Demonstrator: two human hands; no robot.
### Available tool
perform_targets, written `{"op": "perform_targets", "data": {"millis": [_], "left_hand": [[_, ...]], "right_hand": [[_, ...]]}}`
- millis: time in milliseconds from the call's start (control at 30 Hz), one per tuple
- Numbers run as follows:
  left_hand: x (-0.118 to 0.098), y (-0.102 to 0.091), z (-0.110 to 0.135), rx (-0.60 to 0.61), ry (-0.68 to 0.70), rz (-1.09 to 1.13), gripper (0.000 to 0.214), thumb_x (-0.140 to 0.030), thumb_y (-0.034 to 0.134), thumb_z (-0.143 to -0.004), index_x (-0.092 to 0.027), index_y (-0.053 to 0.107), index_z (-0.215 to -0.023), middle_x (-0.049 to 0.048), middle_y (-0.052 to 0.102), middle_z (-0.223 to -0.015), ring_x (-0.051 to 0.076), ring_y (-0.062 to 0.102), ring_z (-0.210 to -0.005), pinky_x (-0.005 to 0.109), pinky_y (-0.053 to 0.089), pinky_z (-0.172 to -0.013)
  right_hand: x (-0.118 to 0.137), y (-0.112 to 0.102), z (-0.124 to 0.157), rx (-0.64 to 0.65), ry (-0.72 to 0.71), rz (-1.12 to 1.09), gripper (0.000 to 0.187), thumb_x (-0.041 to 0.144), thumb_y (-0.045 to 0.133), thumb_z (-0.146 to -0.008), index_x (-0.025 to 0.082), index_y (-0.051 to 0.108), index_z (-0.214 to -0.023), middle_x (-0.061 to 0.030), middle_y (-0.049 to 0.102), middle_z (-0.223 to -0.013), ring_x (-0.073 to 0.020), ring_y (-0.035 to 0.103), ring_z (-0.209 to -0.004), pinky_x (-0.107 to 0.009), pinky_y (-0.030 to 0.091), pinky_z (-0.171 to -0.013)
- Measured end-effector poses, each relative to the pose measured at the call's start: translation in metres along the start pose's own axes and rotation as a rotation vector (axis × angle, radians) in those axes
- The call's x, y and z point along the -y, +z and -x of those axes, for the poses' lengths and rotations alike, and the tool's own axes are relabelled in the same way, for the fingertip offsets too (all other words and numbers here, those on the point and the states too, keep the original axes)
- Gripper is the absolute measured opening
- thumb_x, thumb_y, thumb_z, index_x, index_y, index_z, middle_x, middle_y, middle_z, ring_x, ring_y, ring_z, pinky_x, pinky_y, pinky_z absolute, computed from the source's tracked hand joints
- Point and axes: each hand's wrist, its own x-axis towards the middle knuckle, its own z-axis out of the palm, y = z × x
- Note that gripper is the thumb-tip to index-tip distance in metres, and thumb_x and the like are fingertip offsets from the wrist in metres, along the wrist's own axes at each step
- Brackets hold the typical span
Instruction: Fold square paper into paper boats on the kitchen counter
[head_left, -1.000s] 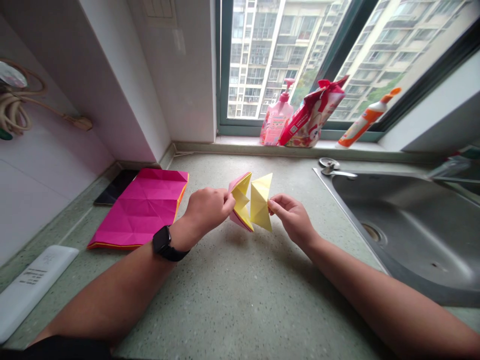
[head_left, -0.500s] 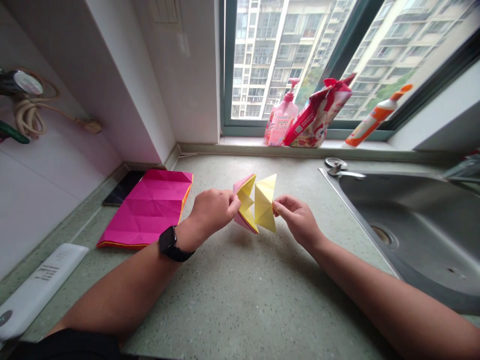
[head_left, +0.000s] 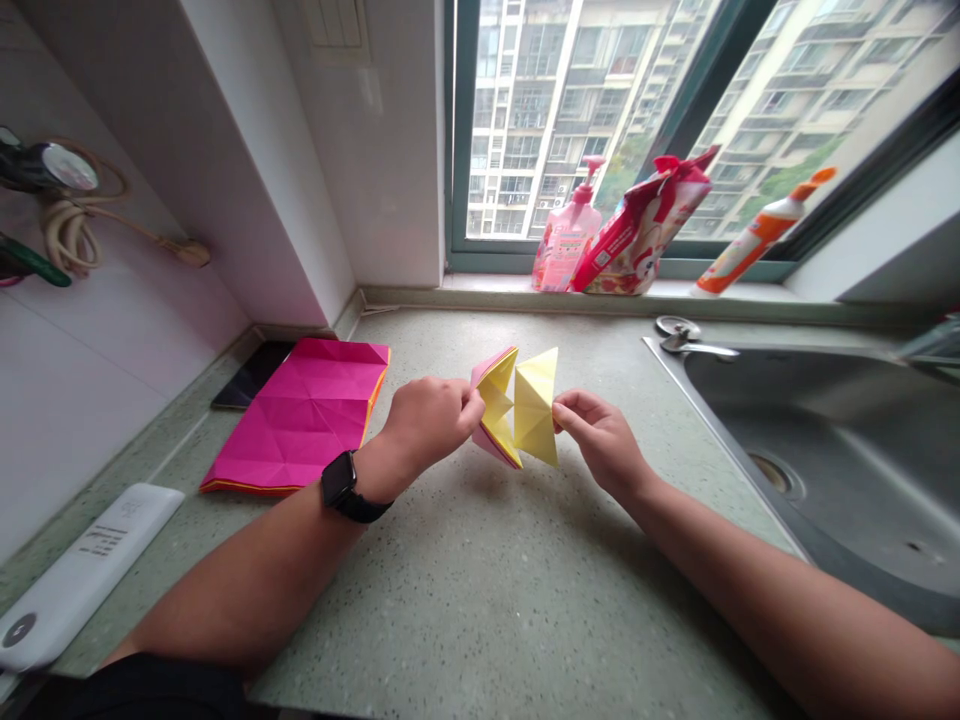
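Note:
Between the fingers of my left hand (head_left: 435,415) is a folded paper stack (head_left: 491,432), pink outside and yellow inside, its layers fanned towards the right. My right hand (head_left: 600,430) pinches the right edge of a pale yellow folded paper (head_left: 536,405), creased into points. The two folded pieces stand side by side just over the counter; whether their inner tips touch, I cannot tell. A black watch (head_left: 345,485) is on my left wrist. Left of that hand lies a stack of creased magenta paper (head_left: 300,410), with orange and yellow sheets showing along its edge.
Speckled green counter (head_left: 480,600) runs under both hands. A steel sink (head_left: 832,430) with a tap (head_left: 697,345) is at the right. A white power strip-like device (head_left: 90,575) lies at left. On the sill stand a pink pump bottle (head_left: 566,240), a red bag (head_left: 645,230) and an orange-white bottle (head_left: 761,235).
The whole view has shifted slightly. Both hands keep the same hold, and the folded papers stay in nearly the same position relative to each other.

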Motion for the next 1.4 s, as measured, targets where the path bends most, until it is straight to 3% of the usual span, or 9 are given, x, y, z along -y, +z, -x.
{"op": "perform_targets", "data": {"millis": [667,900,1167,1400], "left_hand": [[0.000,-0.001,0.000,-0.005,0.009,-0.024,0.048,-0.041,0.044,-0.109,-0.019,0.085,-0.096,0.0115,0.080,-0.083,0.026,0.069,-0.075,0.035,0.034,-0.063],[-0.003,-0.001,0.002,-0.013,0.078,-0.019,0.048,-0.040,0.044,-0.108,-0.019,0.084,-0.090,0.0098,0.077,-0.077,0.023,0.066,-0.070,0.034,0.031,-0.060],[-0.005,0.002,0.006,-0.014,0.181,0.121,0.045,-0.038,0.046,-0.108,-0.020,0.079,-0.085,0.0064,0.073,-0.074,0.020,0.059,-0.065,0.033,0.031,-0.061],[0.000,0.027,-0.003,0.091,0.235,0.420,0.043,-0.036,0.042,-0.109,-0.020,0.066,-0.076,0.0028,0.068,-0.073,0.017,0.057,-0.066,0.031,0.032,-0.064]], "right_hand": [[-0.001,-0.001,0.000,0.052,-0.008,-0.021,0.043,0.064,0.086,-0.084,0.024,0.073,-0.081,-0.0025,0.070,-0.077,-0.0188,0.062,-0.072,-0.033,0.050,-0.066],[-0.001,0.000,0.002,0.094,-0.010,0.014,0.039,0.061,0.082,-0.090,0.024,0.072,-0.085,-0.0025,0.072,-0.079,-0.0191,0.066,-0.074,-0.035,0.055,-0.074],[0.010,0.005,0.006,0.190,-0.028,0.041,0.041,0.064,0.078,-0.093,0.023,0.072,-0.089,-0.0042,0.077,-0.081,-0.0210,0.072,-0.077,-0.037,0.060,-0.078],[0.017,0.003,0.011,0.195,-0.151,0.287,0.033,0.055,0.068,-0.100,0.023,0.074,-0.090,-0.0057,0.078,-0.082,-0.0209,0.072,-0.074,-0.034,0.055,-0.068]]}}
